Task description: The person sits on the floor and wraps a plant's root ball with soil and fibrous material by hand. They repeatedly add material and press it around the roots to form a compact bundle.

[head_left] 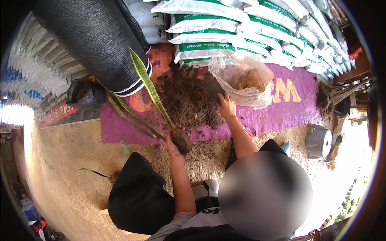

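Observation:
My left hand (175, 145) is closed around the base of a snake plant (149, 86), whose long yellow-edged leaves lean up and to the left. A brown, rounded root ball (183, 142) hangs at its base, against my palm. Farther away, my right hand (227, 107) reaches to the right edge of a heap of dark soil and stringy fibre (191, 96). Its fingers are bent against something dark and blurred that I cannot make out. Just beyond that hand stands a crumpled clear plastic bag (259, 98) with light brown fibre (250, 80) inside.
The heap lies on a purple printed sheet (287, 114). Stacked white and green sacks (207, 36) stand behind it. A large black woven roll (94, 40) leans at upper left. A grey pot (319, 141) is at right, and red-handled scissors (250, 131) lie near my right forearm.

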A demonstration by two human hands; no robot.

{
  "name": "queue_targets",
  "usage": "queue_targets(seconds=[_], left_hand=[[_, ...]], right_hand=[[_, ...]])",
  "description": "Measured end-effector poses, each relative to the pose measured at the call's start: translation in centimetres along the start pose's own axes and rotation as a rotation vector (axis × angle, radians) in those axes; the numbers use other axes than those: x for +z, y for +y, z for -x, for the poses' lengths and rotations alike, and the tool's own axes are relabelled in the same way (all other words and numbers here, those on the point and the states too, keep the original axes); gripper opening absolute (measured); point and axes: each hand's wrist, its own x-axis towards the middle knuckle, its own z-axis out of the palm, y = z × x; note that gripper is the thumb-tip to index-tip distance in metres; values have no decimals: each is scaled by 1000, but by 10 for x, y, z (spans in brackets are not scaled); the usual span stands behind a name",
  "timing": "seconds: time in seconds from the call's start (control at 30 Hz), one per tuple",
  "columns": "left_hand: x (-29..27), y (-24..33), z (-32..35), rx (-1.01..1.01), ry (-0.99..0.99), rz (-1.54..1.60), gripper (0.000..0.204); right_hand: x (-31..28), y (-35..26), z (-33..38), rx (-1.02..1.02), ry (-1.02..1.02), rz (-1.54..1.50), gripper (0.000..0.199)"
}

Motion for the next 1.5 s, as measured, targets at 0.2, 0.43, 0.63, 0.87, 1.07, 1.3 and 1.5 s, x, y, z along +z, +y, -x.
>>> queue_targets(seconds=[0.2, 0.43, 0.63, 0.87, 1.07, 1.3, 1.5], left_hand=[[42, 2, 28, 90, 172, -53, 33], [19, 9, 38, 145, 162, -231, 46], [34, 6, 56, 257, -22, -158, 63], [65, 14, 92, 242, -70, -87, 66], [59, 16, 101, 368, -118, -243, 56], [61, 21, 101, 344, -87, -227, 41], [62, 23, 98, 505, -40, -236, 35]], right_hand=[[-65, -60, -21, 30, 135, -907, 65], [-165, -140, 25, 97, -214, -1876, 61], [-209, -177, 89, -161, -211, -1775, 64], [-225, -177, 110, -197, -42, -1365, 59], [-244, -176, 123, -243, -84, -1082, 62], [-249, -177, 132, -229, -165, -1062, 56], [-255, -181, 134, -78, -139, -977, 46]])
